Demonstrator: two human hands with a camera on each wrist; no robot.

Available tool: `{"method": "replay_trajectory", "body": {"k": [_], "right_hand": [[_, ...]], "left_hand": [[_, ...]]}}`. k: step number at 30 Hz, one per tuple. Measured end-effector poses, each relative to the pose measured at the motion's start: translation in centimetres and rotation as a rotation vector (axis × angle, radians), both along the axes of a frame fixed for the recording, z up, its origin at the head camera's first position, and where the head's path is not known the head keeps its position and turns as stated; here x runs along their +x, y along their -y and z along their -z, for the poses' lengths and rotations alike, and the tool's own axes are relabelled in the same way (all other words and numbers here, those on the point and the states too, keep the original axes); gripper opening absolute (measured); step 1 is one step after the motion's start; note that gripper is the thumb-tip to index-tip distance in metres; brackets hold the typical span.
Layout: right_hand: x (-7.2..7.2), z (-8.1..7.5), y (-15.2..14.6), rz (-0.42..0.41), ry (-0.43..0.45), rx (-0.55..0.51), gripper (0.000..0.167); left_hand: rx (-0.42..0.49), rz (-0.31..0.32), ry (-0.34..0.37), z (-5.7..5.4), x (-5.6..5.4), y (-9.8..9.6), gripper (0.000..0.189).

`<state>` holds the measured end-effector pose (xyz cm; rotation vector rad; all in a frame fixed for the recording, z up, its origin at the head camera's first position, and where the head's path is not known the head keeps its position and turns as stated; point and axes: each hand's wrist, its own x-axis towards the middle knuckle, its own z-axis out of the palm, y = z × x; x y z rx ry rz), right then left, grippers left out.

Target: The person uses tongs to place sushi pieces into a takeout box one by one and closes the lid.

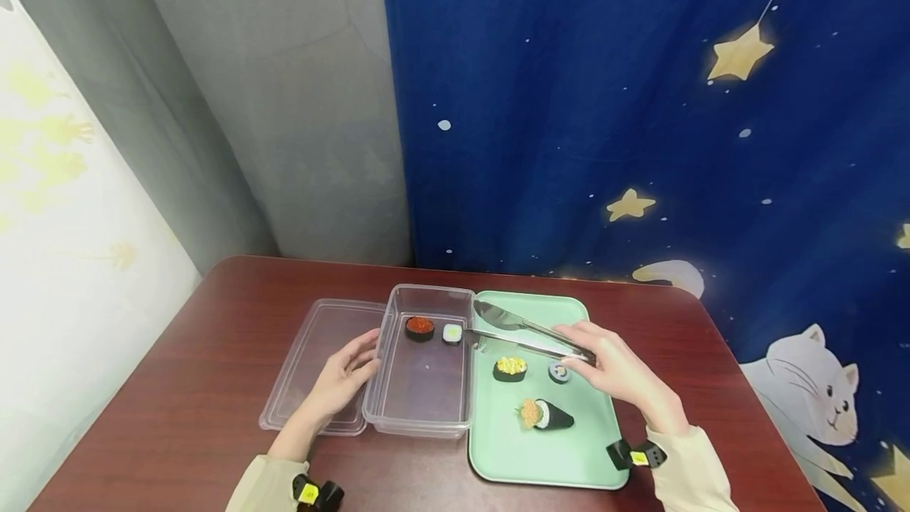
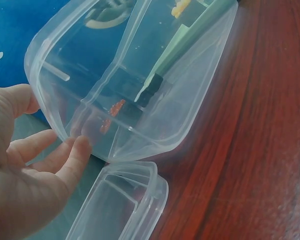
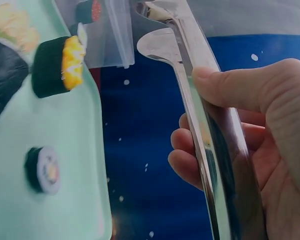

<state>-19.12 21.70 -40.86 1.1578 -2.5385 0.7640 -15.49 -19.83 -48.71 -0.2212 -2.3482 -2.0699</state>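
Note:
My left hand point(image 1: 344, 372) rests against the left wall of a clear plastic container point(image 1: 419, 393), its fingers touching the outside near the rim. Inside the container, toward the back, sit a red roe-topped sushi piece point(image 1: 419, 328) and a small white roll with a green centre point(image 1: 452, 333). My right hand point(image 1: 610, 358) grips metal tongs point(image 1: 529, 336) between thumb and fingers. The tongs' arms are spread apart with nothing between them, and their tips reach the container's right rim. In the right wrist view the tongs point(image 3: 210, 125) cross in front of the fingers.
A mint green tray point(image 1: 547, 464) stands right of the container. It holds a yellow-topped sushi piece point(image 1: 510, 369), a dark-wrapped round roll point(image 1: 558, 372) and a cone hand roll point(image 1: 544, 414). Left of the container lies a clear lid point(image 1: 291, 378) on the dark red table point(image 1: 185, 385).

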Motion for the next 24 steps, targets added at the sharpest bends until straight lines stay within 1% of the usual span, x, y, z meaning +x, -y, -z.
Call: {"method": "replay_trajectory", "body": {"k": [5,10,12,16,20,24], "right_hand": [[1.0,0.9,-1.2,0.001,0.018,-0.034,0.046],[1.7,1.5,-2.2,0.017,0.057,-0.036,0.045],[1.8,1.8,-2.6,0.022,0.059,-0.034,0.044],[2.1,2.4,-3.2,0.045,0.073,-0.009,0.042],[2.2,2.9,-3.6,0.068,0.117,0.022,0.042],[2.3,3.1,-3.9,0.066,0.135,0.038,0.042]], "left_hand": [[0.007,-0.003,-0.003,0.0,0.0,0.0,0.050],[0.005,-0.002,-0.017,0.1,-0.1,0.0,0.050],[0.007,-0.002,-0.016,0.1,-0.1,-0.1,0.050],[0.010,-0.004,-0.015,0.2,-0.1,-0.1,0.050],[0.009,-0.004,-0.015,0.2,-0.1,-0.1,0.050],[0.008,-0.008,-0.010,0.1,-0.1,-0.1,0.050]]}}
